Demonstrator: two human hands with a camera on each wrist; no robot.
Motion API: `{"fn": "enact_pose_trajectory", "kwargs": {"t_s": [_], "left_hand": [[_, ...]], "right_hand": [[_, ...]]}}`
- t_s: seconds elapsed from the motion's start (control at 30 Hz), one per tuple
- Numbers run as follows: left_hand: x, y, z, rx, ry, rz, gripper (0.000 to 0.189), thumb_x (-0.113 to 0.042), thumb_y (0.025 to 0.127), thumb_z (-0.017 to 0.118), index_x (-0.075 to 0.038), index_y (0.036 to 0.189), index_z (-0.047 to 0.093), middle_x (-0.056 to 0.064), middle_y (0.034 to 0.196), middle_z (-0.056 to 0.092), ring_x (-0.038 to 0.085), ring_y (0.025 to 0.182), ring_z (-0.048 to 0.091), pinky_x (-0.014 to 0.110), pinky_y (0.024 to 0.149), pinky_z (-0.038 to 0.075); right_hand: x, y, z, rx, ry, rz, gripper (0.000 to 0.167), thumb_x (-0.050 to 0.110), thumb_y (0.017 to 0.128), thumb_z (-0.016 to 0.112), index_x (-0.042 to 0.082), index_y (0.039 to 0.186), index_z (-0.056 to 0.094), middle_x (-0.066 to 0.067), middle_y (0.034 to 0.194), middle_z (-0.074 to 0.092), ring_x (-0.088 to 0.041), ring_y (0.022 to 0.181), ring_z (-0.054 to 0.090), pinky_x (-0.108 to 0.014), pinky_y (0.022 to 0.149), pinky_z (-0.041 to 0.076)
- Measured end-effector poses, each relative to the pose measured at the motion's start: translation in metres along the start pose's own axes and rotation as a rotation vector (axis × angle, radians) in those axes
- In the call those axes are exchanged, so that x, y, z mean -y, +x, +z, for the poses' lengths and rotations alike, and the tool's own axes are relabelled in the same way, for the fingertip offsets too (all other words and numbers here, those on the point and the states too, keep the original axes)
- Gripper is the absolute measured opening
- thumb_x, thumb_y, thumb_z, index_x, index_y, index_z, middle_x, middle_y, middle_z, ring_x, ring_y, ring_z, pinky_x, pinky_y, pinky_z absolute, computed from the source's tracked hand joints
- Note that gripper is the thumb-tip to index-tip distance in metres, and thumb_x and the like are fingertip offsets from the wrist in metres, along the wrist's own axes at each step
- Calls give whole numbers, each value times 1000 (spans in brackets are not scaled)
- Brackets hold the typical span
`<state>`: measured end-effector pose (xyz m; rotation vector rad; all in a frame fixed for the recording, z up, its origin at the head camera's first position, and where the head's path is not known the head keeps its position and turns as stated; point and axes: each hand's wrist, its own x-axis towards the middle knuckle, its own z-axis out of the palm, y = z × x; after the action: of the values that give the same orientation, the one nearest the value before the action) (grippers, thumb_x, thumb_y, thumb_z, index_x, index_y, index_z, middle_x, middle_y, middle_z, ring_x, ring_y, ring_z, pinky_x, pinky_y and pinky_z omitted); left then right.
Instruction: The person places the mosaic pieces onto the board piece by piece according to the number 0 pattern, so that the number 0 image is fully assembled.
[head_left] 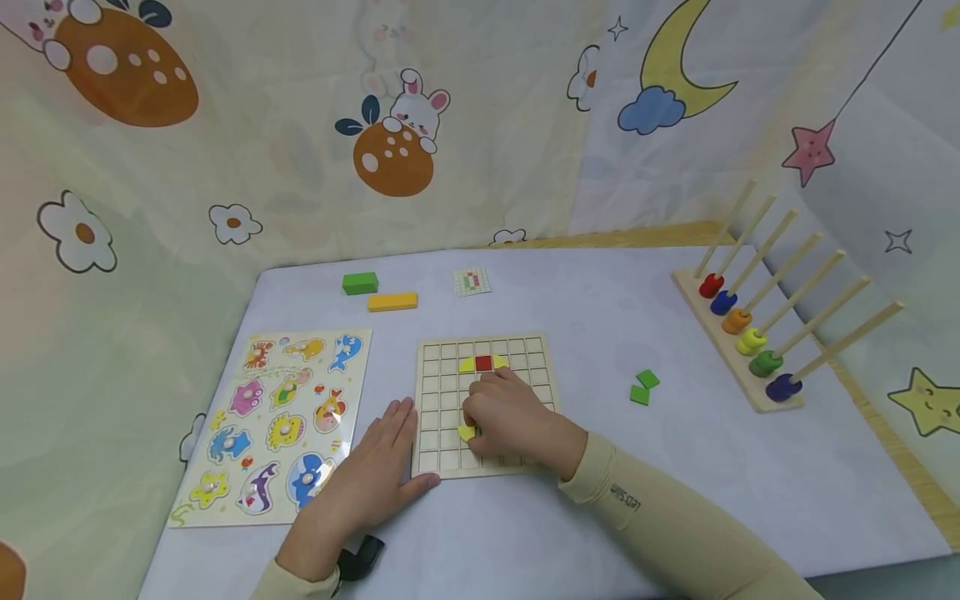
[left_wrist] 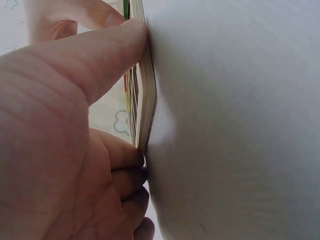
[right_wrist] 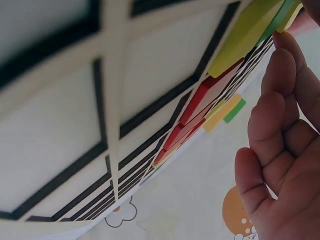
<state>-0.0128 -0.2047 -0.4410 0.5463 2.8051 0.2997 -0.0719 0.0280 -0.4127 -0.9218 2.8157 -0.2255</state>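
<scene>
A wooden grid board (head_left: pixel 438 457) lies on the table with small coloured tiles in its squares. At its far side, a red tile (head_left: pixel 483 363) sits between two yellow tiles (head_left: pixel 467 365). My right hand (head_left: pixel 517 421) is over the board, pinching a green tile (right_wrist: pixel 274 24) beside a yellow tile (right_wrist: pixel 245 37); the fingers hide most of it from above. More red tiles (right_wrist: pixel 197 100) show on the board in the right wrist view. My left hand (head_left: pixel 375 467) lies with fingers extended along the board's left edge, its thumb (left_wrist: pixel 120 42) touching the near edge.
A sea-animal puzzle (head_left: pixel 247 358) lies left of the board. Beyond stand a green block (head_left: pixel 360 283), a yellow block (head_left: pixel 392 302) and a small pattern card (head_left: pixel 472 282). Loose green tiles (head_left: pixel 640 394) lie at right, near a peg rack (head_left: pixel 738 350) with coloured beads.
</scene>
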Motion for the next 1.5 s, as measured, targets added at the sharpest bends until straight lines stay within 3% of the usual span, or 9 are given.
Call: {"fn": "enact_pose_trajectory", "kwargs": {"t_s": [0.93,1.27,1.5], "left_hand": [[-1,-1,-4,-3,-5,17,104,-64,94,67,-4,166,24,13,177,14,32,165,12,52,132,24],[-1,-1,-3,-11,-5,17,103,-63,93,68,-4,166,25,13,177,15,33,165,13,52,132,25],[1,0,0,-1,-8,6,105,-65,94,67,-5,166,22,12,177,12,31,165,11,52,133,23]], "right_hand": [[0,-5,-5,8,-33,2,20,38,82,86,27,74,71,13,74,53,-12,83,48,-38,98,44],[1,-6,-4,-18,-36,-3,27,34,83,85,26,65,65,12,69,53,-12,79,48,-38,96,44],[-8,-11,-8,-61,6,-1,13,37,83,84,25,80,79,13,77,61,-12,87,56,-39,99,44]]}}
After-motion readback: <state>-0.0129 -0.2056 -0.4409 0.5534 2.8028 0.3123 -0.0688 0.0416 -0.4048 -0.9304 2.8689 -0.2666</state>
